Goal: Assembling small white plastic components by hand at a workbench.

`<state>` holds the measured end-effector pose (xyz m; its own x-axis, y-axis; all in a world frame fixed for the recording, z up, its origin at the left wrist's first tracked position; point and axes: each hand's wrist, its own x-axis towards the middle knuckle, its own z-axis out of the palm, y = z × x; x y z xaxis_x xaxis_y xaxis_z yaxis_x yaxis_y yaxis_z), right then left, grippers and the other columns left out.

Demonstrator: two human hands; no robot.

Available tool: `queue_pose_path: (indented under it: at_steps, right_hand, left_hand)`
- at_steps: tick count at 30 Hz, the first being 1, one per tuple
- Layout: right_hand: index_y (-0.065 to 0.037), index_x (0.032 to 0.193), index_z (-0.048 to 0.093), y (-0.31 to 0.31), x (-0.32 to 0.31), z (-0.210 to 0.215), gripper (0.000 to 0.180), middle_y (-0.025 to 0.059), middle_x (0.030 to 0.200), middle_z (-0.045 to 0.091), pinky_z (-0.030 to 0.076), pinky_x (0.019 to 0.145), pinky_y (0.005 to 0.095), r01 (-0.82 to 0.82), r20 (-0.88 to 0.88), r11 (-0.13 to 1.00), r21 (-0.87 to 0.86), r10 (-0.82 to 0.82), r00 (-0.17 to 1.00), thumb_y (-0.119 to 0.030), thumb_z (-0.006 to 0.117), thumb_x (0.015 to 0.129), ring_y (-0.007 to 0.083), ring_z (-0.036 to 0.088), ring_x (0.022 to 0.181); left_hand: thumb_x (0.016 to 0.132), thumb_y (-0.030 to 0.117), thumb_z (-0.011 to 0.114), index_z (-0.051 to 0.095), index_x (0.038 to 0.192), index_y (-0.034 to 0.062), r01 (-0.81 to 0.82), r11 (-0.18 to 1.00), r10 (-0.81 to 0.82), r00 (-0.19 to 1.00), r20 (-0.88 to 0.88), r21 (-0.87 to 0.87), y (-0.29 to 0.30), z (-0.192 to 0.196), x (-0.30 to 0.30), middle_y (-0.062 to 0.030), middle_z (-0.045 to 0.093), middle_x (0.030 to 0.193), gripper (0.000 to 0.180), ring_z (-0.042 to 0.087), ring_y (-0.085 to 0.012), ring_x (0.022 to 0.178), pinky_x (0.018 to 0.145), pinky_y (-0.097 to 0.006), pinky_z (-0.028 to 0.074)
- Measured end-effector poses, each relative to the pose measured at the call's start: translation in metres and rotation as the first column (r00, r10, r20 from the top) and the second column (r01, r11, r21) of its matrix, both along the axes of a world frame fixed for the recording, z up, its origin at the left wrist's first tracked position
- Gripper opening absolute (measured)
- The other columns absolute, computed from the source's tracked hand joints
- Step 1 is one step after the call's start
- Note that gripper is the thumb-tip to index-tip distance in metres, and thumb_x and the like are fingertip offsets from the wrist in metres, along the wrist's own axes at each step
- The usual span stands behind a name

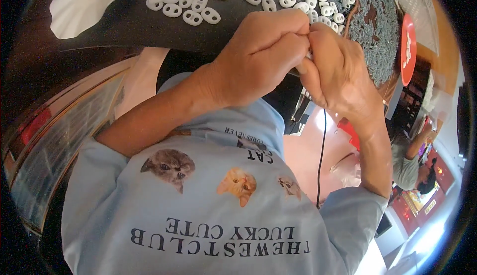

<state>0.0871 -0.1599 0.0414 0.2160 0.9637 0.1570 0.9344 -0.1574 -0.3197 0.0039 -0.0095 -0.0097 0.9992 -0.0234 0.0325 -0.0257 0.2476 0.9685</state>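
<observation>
My left hand (258, 59) and my right hand (338, 74) meet fingertip to fingertip just in front of a black table (124, 27). Both are pinched shut on a small white piece (309, 54), of which only a sliver shows between the fingers. A thin black cord (322, 156) hangs down from under my right hand, across my light blue shirt (198, 215). Several white oval two-hole pieces (198, 2) lie spread on the table just beyond my hands.
A heap of small grey pieces (377, 27) lies at the table's right end, beside a red round disc (408, 49). A white sheet (84, 2) lies at the far left. Another person (412, 161) is at the right edge. A metal-framed shelf (54, 141) stands at the left.
</observation>
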Motion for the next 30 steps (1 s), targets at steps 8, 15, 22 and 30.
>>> queue_pose_path:
  at_steps: [8, 15, 22, 30]
  right_hand:
    - [0.006, 0.089, 0.049, -0.003, 0.005, 0.001, 0.02, 0.018, 0.076, 0.048, 0.042, 0.05, 0.0413, -0.018, 0.028, 0.999, 0.037, 0.017, 0.999, -0.005, 0.062, 0.078, 0.0355, 0.051, 0.06]
    - [0.002, 0.093, 0.052, -0.011, -0.005, 0.018, 0.031, 0.014, 0.074, 0.051, 0.043, 0.06, 0.0369, 0.204, -0.37, 0.977, -0.068, -0.214, 0.904, -0.028, 0.055, 0.09, 0.0299, 0.053, 0.067]
    - [0.0, 0.088, 0.053, -0.012, -0.01, 0.016, 0.024, 0.007, 0.066, 0.048, 0.038, 0.055, 0.029, 0.425, -0.705, 0.895, -0.135, -0.388, 0.593, -0.022, 0.048, 0.096, 0.0154, 0.045, 0.06]
    - [-0.002, 0.083, 0.053, -0.022, -0.016, 0.003, 0.018, -0.0046, 0.067, 0.045, 0.028, 0.054, 0.0194, 0.55, -0.732, 0.832, 0.075, -0.328, 0.596, -0.016, 0.051, 0.094, 0.0033, 0.036, 0.061]
  left_hand:
    - [0.088, 0.016, 0.043, 0.054, 0.082, 0.0027, 0.042, 0.999, -0.042, 0.997, 0.064, 0.003, 0.0, -0.003, 0.004, 0.0023, 0.047, 0.066, 0.018, 0.042, -0.0029, 0.059, 0.052, -0.019, 0.034]
    - [0.091, 0.017, 0.048, 0.053, 0.08, 0.0019, 0.005, 0.999, -0.004, 1.0, 0.016, -0.051, 0.001, 0.0, -0.002, 0.0007, 0.047, 0.064, 0.019, 0.041, -0.0047, 0.058, 0.051, -0.023, 0.034]
    - [0.093, 0.019, 0.046, 0.056, 0.089, 0.0041, 0.054, 0.994, -0.058, 0.998, -0.034, -0.095, 0.003, 0.008, -0.001, 0.0034, 0.049, 0.069, 0.018, 0.042, -0.002, 0.059, 0.052, -0.018, 0.035]
    - [0.091, 0.011, 0.049, 0.056, 0.088, 0.0034, 0.046, 0.997, -0.047, 0.999, -0.023, -0.056, -0.005, 0.012, 0.0, 0.0026, 0.052, 0.074, 0.01, 0.042, -0.0016, 0.057, 0.049, -0.017, 0.036]
